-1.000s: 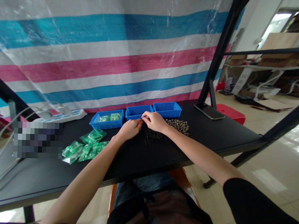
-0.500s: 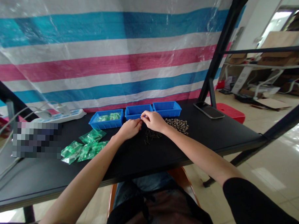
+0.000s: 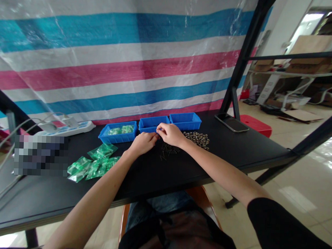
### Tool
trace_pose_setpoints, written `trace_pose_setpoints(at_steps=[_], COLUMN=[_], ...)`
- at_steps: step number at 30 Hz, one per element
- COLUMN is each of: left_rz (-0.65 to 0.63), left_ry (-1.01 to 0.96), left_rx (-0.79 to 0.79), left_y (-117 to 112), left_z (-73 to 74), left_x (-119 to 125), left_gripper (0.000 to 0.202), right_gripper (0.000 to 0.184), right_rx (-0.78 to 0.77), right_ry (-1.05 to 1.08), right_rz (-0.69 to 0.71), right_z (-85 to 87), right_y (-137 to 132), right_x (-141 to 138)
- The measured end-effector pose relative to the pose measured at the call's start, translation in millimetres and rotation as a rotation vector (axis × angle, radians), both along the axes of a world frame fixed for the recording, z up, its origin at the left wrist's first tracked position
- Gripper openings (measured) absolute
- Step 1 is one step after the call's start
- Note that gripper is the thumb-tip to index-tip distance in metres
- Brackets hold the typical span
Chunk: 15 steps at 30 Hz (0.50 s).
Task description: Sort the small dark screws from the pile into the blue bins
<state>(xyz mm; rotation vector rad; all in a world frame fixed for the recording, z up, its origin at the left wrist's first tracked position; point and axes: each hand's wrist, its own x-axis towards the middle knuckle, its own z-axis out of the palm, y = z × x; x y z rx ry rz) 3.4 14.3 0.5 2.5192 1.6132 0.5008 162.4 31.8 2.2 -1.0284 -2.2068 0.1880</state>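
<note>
My left hand [image 3: 145,142] and my right hand [image 3: 169,134] meet fingertip to fingertip in front of the middle blue bin [image 3: 154,122]. Both are closed in a pinch, and whatever lies between the fingers is too small to make out. Dark, thin screw-like pieces [image 3: 169,150] lie scattered just below my right hand. Beyond its wrist is a heap of small brassy metal parts [image 3: 199,140]. Left of my left hand stands a blue bin with green packets [image 3: 118,138]. Several green plastic packets [image 3: 99,164] are piled beside my left forearm.
A third blue bin [image 3: 185,121] stands at the back right of the black table [image 3: 158,178]. A phone [image 3: 231,122] lies near the right post. On the left are a power strip [image 3: 78,127] with cables and a blurred-out item [image 3: 41,155]. A striped sheet [image 3: 124,65] hangs behind.
My left fingers have shifted very slightly at the fingertips. My right hand, the bins and the piles look the same.
</note>
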Motion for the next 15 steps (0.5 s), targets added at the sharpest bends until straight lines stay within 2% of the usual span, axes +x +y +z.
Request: trace_pose_setpoints(at_steps=[6,15], left_rz=[0.019,0.115], left_ry=[0.01,0.014], left_rx=[0.025,0.104], left_y=[0.3,-1.3], left_z=[0.4,2.1], left_x=[-0.5,-1.3], left_gripper=[0.039,0.038], right_gripper=[0.009,0.008], right_rx=[0.01,0.009], right_ry=[0.002,0.008], right_rz=[-0.024,-0.047], right_z=[0.9,-0.5], right_y=[-0.2,2.4], right_x=[0.7,1.4])
